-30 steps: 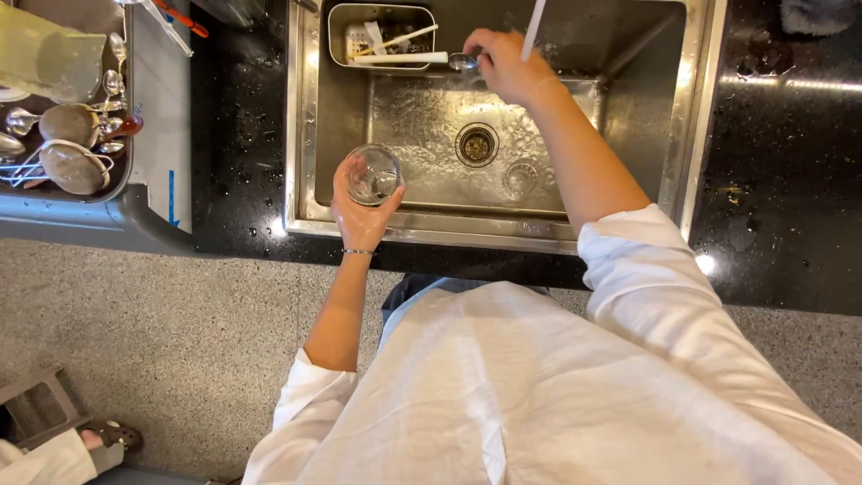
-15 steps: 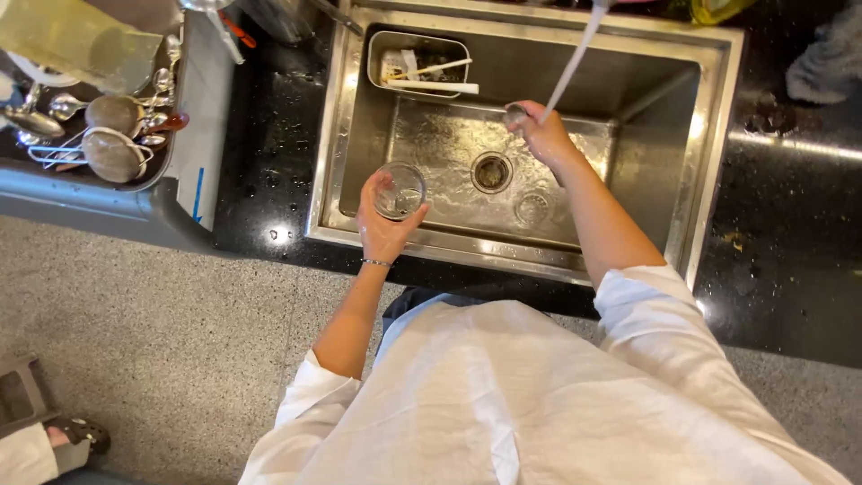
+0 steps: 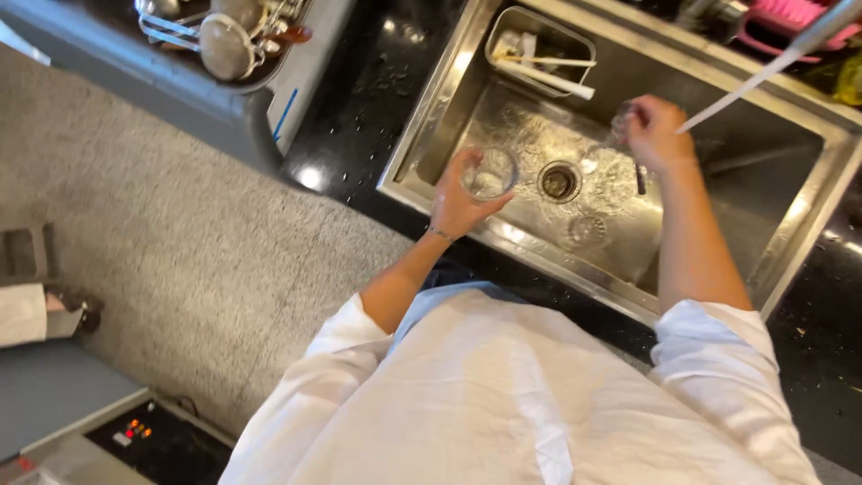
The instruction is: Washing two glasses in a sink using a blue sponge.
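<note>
the left hand [image 3: 458, 202] is wrapped around a clear drinking glass [image 3: 489, 172], now out over the steel sink [image 3: 431, 135] and not at its front edge like a moment ago. the right hand [image 3: 655, 135] has come away from the little cutlery basket [image 3: 543, 49] and grips something small and blurry under the stream of water [image 3: 736, 90]. the rinsing goes on.

Bottom left corner, well away from both hands: dark control panel [image 3: 136, 432] on a grey appliance, flat and rectangular, with small red and orange indicator lights (markings too small to tell). Upper left, far left of the glass-holding hand: thin blue mark [image 3: 285, 114] on a pale tray edge. No packages or signs.
</note>
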